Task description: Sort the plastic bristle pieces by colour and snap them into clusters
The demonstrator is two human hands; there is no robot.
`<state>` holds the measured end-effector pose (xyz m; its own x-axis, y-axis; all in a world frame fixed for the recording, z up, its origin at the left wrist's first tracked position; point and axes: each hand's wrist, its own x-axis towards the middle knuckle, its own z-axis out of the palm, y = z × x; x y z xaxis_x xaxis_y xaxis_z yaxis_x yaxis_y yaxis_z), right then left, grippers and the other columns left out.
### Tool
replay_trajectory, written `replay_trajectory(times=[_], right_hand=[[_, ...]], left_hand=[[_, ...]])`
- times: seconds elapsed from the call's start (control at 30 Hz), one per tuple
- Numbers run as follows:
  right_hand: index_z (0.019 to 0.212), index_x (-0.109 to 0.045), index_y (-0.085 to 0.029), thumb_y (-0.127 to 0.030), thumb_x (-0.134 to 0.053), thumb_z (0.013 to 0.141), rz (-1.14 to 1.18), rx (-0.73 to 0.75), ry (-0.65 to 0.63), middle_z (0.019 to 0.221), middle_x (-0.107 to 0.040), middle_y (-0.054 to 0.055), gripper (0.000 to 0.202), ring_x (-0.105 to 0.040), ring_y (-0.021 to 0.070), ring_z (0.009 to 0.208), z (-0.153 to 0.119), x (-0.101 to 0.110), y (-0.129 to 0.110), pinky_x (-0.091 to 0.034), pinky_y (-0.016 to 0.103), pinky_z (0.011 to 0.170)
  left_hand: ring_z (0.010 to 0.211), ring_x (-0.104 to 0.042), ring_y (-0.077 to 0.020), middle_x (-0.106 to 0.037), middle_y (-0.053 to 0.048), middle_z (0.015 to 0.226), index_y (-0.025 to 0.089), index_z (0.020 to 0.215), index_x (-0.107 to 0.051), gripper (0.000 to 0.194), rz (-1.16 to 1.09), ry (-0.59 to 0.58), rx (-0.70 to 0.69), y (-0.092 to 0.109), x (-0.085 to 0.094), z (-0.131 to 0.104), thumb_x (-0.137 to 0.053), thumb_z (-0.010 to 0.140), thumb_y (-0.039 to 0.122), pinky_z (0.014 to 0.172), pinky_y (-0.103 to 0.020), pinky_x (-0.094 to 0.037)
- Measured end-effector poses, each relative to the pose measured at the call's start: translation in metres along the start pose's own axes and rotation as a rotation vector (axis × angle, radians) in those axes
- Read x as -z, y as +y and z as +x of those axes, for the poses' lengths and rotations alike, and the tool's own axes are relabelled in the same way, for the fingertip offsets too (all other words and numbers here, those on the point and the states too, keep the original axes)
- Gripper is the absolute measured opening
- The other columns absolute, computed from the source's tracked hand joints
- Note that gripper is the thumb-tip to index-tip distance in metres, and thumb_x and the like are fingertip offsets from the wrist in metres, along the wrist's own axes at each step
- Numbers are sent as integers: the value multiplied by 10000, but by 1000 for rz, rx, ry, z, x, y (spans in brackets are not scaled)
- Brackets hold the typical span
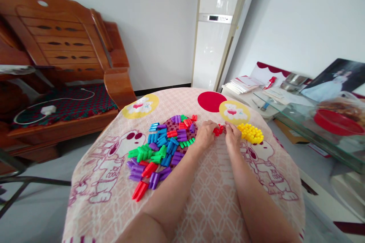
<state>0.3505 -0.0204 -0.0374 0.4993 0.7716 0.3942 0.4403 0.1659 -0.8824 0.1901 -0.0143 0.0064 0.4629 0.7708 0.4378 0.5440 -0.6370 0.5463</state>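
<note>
Close together over the middle of the round table, my left hand (207, 133) and my right hand (233, 134) have a few small red plastic building pieces (218, 130) between them. The fingers of both hands are curled in a pinch at these red pieces, partly hiding them. Just beyond my right hand lies a cluster of yellow plastic building pieces (251, 133), pushed together. Left of my left hand spreads a loose pile of blue (171, 146), green (144, 153), purple (154, 180) and red tube-like pieces (140, 191).
A patterned pink cloth (211, 205) covers the table. A wooden bench (62, 45) with a white charger (48, 110) stands left. Behind is a tall white cabinet-like appliance (212, 53). At right, a glass-topped table (299, 121) holds papers, a metal pot and a red bowl (336, 122).
</note>
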Motion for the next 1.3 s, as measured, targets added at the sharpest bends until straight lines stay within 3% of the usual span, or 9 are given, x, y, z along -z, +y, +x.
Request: replay_trajectory(times=[0.13, 0.23, 0.4, 0.57, 0.73, 0.87, 0.97, 1.1, 1.3], right_hand=[[988, -756, -156, -451, -460, 844, -1, -18, -21, 1002, -752, 121, 442, -664, 272, 988, -1, 0, -3, -502, 400, 902], [953, -759, -147, -458, -460, 837, -11, -33, -40, 1000, -752, 130, 446, -670, 268, 962, -1, 0, -9, -495, 396, 907], [900, -758, -154, -468, -469, 820, -25, -35, -39, 944, -754, 121, 435, -665, 270, 946, -2, 1, -12, -491, 392, 894], [890, -749, -157, -488, -463, 815, -8, -54, -63, 908, -751, 109, 445, -667, 258, 886, -1, 0, -11, -506, 369, 820], [865, -751, -152, -483, -472, 809, -43, -41, -44, 880, -747, 107, 436, -660, 250, 866, -1, 1, -15, -498, 353, 808], [842, -757, -155, -487, -469, 812, -80, -26, -46, 819, -742, 97, 440, -646, 246, 826, -3, 3, -20, -490, 346, 783], [856, -766, -155, -472, -460, 822, -80, -20, -45, 833, -747, 100, 442, -649, 255, 867, -4, 4, -23, -487, 343, 800], [885, -776, -151, -473, -470, 819, -80, -24, -55, 859, -755, 109, 449, -661, 266, 897, -4, 4, -24, -490, 352, 826], [903, -783, -157, -488, -495, 813, -63, -43, -67, 888, -764, 103, 448, -676, 282, 901, -4, 4, -23, -504, 370, 826]], left_hand=[[1056, -587, -209, -643, -83, 1103, 170, 1110, -613, 298, 23, 67, 78, 5, -2, -2, -662, 823, 236, 926, -314, -476], [1020, -615, -225, -644, -88, 1065, 177, 1102, -601, 353, 110, 32, 194, 13, -5, -3, -700, 817, 362, 861, -307, -489], [909, -654, -211, -668, -85, 1005, 172, 1069, -589, 268, 184, -41, 304, 20, -6, 3, -576, 914, 391, 766, -290, -482], [941, -658, -211, -685, -88, 982, 164, 1022, -589, 248, 151, -73, 390, 16, -6, 10, -534, 939, 391, 800, -292, -478], [929, -659, -215, -660, -93, 1105, 183, 1158, -567, 358, 111, 3, 361, 9, -16, 10, -625, 866, 383, 783, -301, -490], [870, -653, -215, -651, -93, 1018, 180, 1031, -615, 233, 97, 11, 298, 11, -19, 9, -548, 899, 360, 757, -310, -495], [896, -639, -205, -641, -85, 1015, 180, 1022, -604, 176, 20, 26, 229, 12, -18, 9, -561, 866, 250, 791, -304, -498], [954, -621, -193, -636, -67, 1043, 191, 1025, -572, 273, -75, 56, 204, 11, -18, 9, -557, 775, 81, 857, -306, -497], [959, -616, -205, -640, -71, 1020, 189, 1038, -552, 281, -139, 58, 192, 11, -20, 8, -533, 779, 81, 865, -330, -502]])
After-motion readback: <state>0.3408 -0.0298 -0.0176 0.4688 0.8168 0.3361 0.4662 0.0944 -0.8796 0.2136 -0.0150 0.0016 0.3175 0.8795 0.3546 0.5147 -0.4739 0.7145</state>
